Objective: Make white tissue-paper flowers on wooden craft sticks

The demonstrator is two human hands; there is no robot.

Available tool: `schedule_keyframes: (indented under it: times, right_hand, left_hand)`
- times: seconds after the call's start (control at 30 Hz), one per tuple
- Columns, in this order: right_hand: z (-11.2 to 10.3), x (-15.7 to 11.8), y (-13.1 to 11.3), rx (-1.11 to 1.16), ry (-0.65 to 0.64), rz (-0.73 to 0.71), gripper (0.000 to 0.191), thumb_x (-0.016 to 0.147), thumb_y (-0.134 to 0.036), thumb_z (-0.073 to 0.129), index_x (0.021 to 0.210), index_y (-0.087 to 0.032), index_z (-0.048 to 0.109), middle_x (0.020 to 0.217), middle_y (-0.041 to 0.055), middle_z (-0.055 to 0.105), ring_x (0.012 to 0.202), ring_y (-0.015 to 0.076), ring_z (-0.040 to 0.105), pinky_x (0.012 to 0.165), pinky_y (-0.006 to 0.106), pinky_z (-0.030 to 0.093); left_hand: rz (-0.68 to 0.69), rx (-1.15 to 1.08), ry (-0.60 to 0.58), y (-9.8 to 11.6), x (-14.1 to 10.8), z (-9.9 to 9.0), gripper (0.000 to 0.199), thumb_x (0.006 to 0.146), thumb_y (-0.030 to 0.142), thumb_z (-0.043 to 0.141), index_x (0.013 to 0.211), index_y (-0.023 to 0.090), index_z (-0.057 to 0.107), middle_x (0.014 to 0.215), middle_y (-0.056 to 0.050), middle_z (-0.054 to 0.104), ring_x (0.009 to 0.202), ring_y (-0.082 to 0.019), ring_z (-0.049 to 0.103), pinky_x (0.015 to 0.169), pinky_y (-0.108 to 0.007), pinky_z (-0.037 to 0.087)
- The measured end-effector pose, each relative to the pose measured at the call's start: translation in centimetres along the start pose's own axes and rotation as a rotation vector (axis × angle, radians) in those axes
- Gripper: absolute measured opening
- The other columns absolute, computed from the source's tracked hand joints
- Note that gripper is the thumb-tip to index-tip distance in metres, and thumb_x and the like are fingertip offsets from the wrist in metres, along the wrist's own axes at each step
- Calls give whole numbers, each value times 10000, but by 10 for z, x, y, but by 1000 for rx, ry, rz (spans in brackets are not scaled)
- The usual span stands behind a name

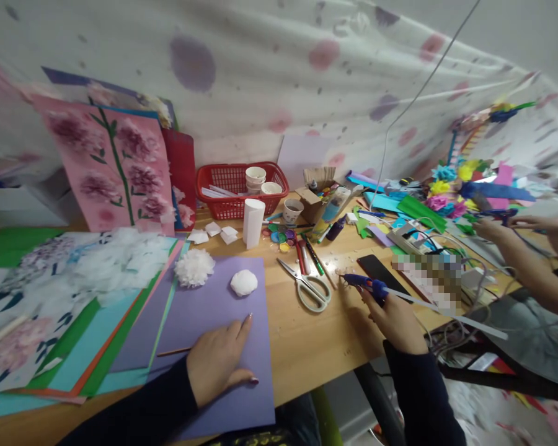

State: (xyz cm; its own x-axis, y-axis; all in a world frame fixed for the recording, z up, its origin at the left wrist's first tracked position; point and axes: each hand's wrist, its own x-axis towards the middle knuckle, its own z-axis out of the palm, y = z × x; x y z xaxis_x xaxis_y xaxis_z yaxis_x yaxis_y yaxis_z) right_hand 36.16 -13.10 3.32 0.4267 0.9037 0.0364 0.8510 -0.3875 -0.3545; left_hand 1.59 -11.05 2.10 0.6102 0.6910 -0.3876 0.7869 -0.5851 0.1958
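My left hand (217,359) lies palm down on a sheet of purple paper (253,396), index finger and thumb stretched apart. A thin brown stick (173,352) pokes out beside its wrist; whether the stick runs under the palm is hidden. On the same sheet sit a ruffled white paper flower (194,268) and a smooth round white puff (244,283). Over the table to the right, my right hand (397,322) grips a blue hot glue gun (376,287), nozzle pointing left, with a long glue stick (465,319) out of its back.
White-handled scissors (312,293) and markers (314,254) lie between my hands. Behind stand a white paper roll (253,223), a paper cup (292,210) and a red basket (221,206). A power strip (409,238) with cables is at right, near another person's hands (493,229).
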Motion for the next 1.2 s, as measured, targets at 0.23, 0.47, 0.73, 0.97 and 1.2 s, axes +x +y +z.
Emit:
schedule_keyframes:
  times: [0.23,0.47,0.73,0.97,1.2]
  right_hand:
    - [-23,23,-14,-160,52,23,336,808,-458,490,695,-177,634,505,91,613,559,271,624,525,327,404]
    - [-39,8,-52,713,172,86,367,713,-550,663,727,-185,619,475,-26,479,371,99,386,362,232,265]
    - [-17,4,-110,947,-231,-84,369,722,-523,693,702,-173,578,486,-41,453,396,68,364,365,209,259]
    - [4,24,-164,435,-446,-384,504,795,-627,517,628,-163,621,567,25,579,527,130,515,511,252,401]
    - [30,27,-188,237,-442,-488,563,863,-592,422,541,-167,605,515,17,540,519,132,497,563,267,388]
  left_hand:
    - [-17,-19,22,10,5,1,836,781,489,655,1432,70,340,1132,-199,619,978,-328,631,803,-418,535]
    - [68,-125,124,3,7,4,634,851,454,572,1376,133,420,1126,-146,630,962,-286,647,767,-364,536]
    - [-241,-10,312,-56,10,-1,434,957,431,346,1160,114,561,962,-130,682,804,-279,683,630,-342,498]
    - [-215,-35,369,-63,16,13,577,927,478,409,1327,66,461,1002,-168,673,804,-280,680,673,-355,492]
    - [-197,-87,374,-68,17,15,532,940,402,397,1355,71,445,997,-171,663,814,-281,678,632,-338,483]
